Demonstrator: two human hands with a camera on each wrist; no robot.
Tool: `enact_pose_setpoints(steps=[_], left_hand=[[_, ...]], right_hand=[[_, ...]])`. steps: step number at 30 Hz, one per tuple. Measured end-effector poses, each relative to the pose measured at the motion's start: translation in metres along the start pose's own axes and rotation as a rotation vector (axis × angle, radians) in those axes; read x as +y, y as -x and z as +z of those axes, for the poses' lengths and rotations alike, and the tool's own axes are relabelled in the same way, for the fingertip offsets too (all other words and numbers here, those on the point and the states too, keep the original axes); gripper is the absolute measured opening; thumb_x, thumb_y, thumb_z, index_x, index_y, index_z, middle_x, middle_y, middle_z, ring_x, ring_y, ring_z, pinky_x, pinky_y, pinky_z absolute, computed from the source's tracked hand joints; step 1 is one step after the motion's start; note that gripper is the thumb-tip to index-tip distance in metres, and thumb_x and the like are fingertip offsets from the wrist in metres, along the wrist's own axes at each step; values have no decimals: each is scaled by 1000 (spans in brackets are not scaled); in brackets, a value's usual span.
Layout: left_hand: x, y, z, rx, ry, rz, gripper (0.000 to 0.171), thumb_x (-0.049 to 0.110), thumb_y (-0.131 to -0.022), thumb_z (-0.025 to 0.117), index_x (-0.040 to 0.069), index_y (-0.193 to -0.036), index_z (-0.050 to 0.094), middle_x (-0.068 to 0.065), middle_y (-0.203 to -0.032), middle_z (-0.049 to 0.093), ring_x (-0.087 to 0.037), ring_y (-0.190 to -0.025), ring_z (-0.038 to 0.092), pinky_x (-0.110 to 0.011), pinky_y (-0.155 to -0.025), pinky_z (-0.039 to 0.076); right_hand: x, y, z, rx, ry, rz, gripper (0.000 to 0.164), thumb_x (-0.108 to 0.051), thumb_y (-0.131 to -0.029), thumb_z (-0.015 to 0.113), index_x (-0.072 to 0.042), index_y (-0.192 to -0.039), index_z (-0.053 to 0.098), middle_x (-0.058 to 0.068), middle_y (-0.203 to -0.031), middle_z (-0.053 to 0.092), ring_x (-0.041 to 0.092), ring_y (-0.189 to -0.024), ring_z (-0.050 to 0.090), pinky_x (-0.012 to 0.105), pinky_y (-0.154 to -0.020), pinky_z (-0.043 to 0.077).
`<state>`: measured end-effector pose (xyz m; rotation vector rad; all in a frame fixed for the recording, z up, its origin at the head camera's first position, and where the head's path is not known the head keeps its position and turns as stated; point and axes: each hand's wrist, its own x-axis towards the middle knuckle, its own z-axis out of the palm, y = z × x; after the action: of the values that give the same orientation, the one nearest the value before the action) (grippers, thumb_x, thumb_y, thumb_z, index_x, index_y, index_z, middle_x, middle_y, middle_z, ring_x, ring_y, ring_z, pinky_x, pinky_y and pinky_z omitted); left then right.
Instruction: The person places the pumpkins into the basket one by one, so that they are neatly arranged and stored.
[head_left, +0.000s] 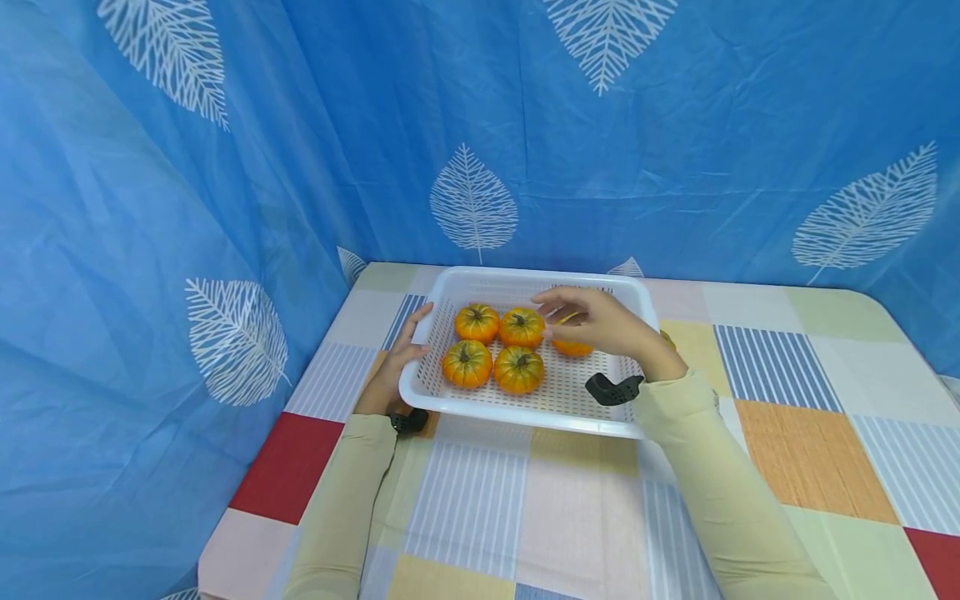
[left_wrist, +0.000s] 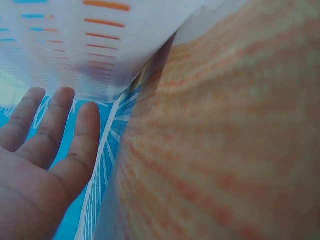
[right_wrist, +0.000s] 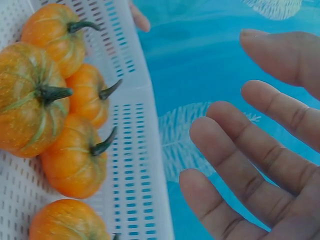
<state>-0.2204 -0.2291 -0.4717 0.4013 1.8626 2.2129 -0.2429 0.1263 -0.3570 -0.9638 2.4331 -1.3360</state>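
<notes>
A white perforated plastic basket (head_left: 517, 419) stands on the table with several small orange pumpkins in it. Four of them, such as the front-left pumpkin (head_left: 467, 364), cluster in its left half; another pumpkin (head_left: 573, 347) is partly covered by my right hand. My left hand (head_left: 392, 371) is at the basket's left side, thumb and forefinger at the rim. In the left wrist view its other fingers (left_wrist: 86, 142) extend toward the outer wall. Above the basket's right half hovers my right hand (head_left: 592, 319). Its fingers (right_wrist: 222, 145) are loosely spread, with nothing between them.
A patchwork-patterned tablecloth (head_left: 802, 450) covers the table. Blue curtains with white leaf prints (head_left: 474, 200) hang behind and at the left. A small yellowish-orange thing (head_left: 667, 338) shows past the basket's right edge, mostly hidden by my right wrist.
</notes>
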Motion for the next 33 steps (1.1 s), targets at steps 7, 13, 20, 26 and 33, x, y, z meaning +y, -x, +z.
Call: enact_pose_setpoints(steps=[7, 13, 20, 26, 33], left_hand=[[0, 0, 0, -10, 10, 14, 83, 12, -98, 39, 14, -173, 4, -15, -180, 2, -44, -154, 18, -74, -124, 19], [0, 0, 0, -5, 10, 14, 83, 12, -97, 39, 15, -173, 4, -15, -180, 1, -46, -154, 18, -76, -121, 21], [0, 1, -2, -38, 3, 20, 83, 14, -98, 39, 17, -173, 3, -13, -181, -1, -48, -155, 18, -78, -118, 26], [-1, 1, -4, -38, -2, 22, 82, 13, -98, 39, 19, -173, 6, -13, -181, -1, -48, -156, 17, -77, -119, 24], [1, 0, 1, -55, 19, 54, 81, 9, -97, 37, 14, -172, 5, -15, -180, -5, -46, -157, 10, -76, -123, 16]], right_hand=[[-12, 15, -4, 50, 50, -50, 46, 0, -97, 76, 5, -141, 65, 24, -134, 71, 38, -115, 70, 57, -104, 55], [-20, 33, -12, 86, 79, -90, 46, 1, -97, 77, 3, -142, 67, 19, -130, 73, 39, -113, 70, 51, -103, 56], [-21, 53, -19, 154, 41, -122, 44, 4, -96, 76, 2, -139, 68, 16, -129, 73, 12, -111, 67, 21, -99, 53], [-18, 66, -25, 212, -10, -157, 44, 7, -95, 74, 4, -139, 68, 13, -127, 73, 14, -111, 68, 17, -98, 52], [-15, 81, -31, 303, -71, -169, 41, 14, -93, 71, 10, -134, 68, -6, -127, 73, 7, -111, 68, 16, -95, 53]])
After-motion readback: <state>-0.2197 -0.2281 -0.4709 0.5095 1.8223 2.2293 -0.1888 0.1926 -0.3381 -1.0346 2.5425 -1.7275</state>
